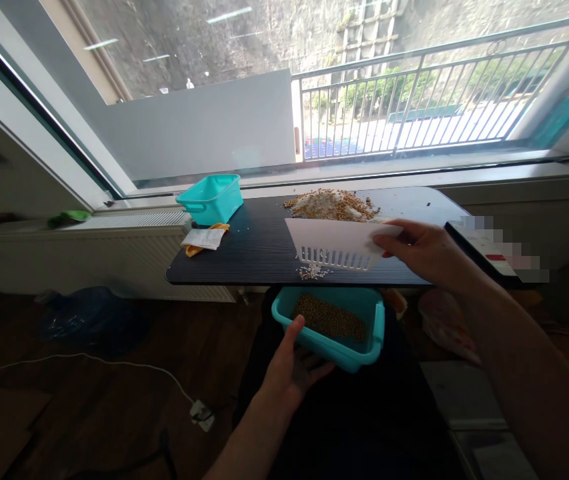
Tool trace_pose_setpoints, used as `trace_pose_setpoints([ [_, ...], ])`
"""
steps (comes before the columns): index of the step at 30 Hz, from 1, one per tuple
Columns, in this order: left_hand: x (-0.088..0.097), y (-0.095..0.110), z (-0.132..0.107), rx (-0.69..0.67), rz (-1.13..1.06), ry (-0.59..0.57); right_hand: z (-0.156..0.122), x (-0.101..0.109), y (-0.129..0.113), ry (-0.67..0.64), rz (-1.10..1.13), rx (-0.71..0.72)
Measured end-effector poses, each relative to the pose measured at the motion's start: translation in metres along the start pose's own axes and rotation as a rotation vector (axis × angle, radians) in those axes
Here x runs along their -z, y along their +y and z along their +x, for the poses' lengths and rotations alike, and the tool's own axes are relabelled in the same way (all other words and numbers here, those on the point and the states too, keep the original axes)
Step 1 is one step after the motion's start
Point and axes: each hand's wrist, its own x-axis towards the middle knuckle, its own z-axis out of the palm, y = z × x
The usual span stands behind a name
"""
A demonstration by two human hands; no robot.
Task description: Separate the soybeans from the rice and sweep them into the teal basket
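From the head camera, one dark desk [254, 250] stands against a window sill. The right hand [427, 252] is raised over the desk's near edge. Its fingers [389, 241] are closed on the right end of a single white slotted tray [337, 245], thumb on top, and hold it tilted just above the surface. Directly under the tray lies one small scatter of white grains [313, 271]. Behind it, near the window, sits one larger pile of mixed grains [331, 205].

There are two teal tubs. The near tub [359, 357] is held below the desk's edge and has brown beans [329, 319] in it. The left hand [291, 370] cups it, thumb up against the wall and fingers spread beneath. The far tub [210, 198] stands at the desk's back left corner, with one white packet [204, 239] just beside it.
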Motion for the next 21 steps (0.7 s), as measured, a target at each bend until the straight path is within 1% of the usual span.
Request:
trace_pose_setpoints([
  [8,-0.001,0.002,-0.003,-0.007,-0.008,0.002,-0.010,0.003,-0.009,-0.013,-0.050,0.010],
  [13,0.002,0.002,-0.002,-0.005,-0.011,0.022,-0.014,0.004,-0.009,-0.033,-0.061,0.037],
  [18,0.004,0.002,0.001,0.005,-0.022,0.027,-0.021,0.011,-0.016,-0.071,-0.047,0.021],
  [21,0.003,0.002,0.001,-0.006,-0.020,0.020,-0.027,0.017,-0.021,-0.038,-0.048,-0.011],
])
